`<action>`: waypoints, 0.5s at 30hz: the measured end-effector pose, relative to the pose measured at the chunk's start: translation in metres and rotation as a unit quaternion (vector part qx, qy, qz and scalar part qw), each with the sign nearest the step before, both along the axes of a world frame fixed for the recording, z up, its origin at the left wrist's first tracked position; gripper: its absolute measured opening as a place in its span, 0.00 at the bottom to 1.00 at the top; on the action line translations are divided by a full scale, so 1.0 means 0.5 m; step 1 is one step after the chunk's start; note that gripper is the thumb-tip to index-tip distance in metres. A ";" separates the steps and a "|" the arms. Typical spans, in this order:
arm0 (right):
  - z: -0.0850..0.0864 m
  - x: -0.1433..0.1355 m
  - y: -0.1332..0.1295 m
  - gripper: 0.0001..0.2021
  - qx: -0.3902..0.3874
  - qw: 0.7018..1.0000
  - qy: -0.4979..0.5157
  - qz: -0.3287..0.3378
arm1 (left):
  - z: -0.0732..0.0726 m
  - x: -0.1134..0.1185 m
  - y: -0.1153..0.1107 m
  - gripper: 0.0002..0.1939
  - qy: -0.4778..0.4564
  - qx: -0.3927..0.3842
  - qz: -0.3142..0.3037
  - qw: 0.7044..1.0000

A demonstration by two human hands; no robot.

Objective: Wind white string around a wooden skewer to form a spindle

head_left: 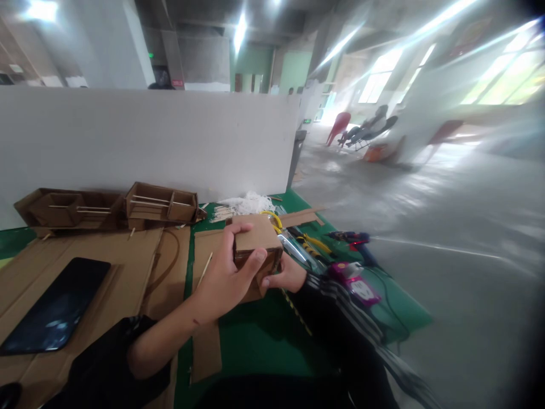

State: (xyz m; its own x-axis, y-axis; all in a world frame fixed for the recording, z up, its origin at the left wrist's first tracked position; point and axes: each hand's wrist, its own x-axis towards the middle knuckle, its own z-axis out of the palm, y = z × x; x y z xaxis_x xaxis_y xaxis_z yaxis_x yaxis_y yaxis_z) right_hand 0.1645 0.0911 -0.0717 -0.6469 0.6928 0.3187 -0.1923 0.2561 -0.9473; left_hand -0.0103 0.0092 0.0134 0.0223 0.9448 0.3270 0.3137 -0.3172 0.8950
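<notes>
Lying along the left of the green surface (pixel 255 352), a broad brown cardboard sheet (pixel 128 272) is topped by a black glossy tablet (pixel 59 304). Beyond the forearms, a small boxy brown cardboard piece (pixel 256 233) is gripped by the left hand (pixel 225 272) and the right hand (pixel 287 275).

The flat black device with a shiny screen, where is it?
In the head view, the flat black device lies at left on brown cardboard sheets, before the open brown cardboard boxes.
</notes>
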 end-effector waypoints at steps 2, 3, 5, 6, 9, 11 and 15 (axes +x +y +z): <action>-0.002 0.000 0.000 0.47 0.001 1.000 0.000 -0.001 | 0.002 -0.003 0.002 0.23 0.012 0.013 -0.002 1.000; -0.003 -0.001 0.001 0.47 0.000 1.000 0.000 0.000 | 0.003 -0.004 0.003 0.24 0.016 0.021 -0.004 1.000; -0.005 -0.001 0.001 0.48 0.000 1.000 0.003 0.002 | 0.005 -0.008 0.005 0.25 0.022 0.034 -0.012 0.999; -0.006 -0.001 0.002 0.48 -0.001 1.000 0.004 0.002 | 0.006 -0.010 0.005 0.26 0.027 0.036 -0.015 0.999; -0.008 0.000 0.003 0.49 0.002 1.000 0.006 0.001 | 0.011 -0.019 0.003 0.28 0.046 0.010 -0.027 0.999; -0.009 0.001 0.003 0.48 0.006 1.000 0.008 -0.001 | 0.018 -0.026 0.002 0.31 0.053 -0.017 -0.044 0.998; -0.008 0.001 0.002 0.48 0.008 1.000 0.014 0.000 | 0.037 -0.039 0.001 0.35 0.054 -0.047 -0.073 0.995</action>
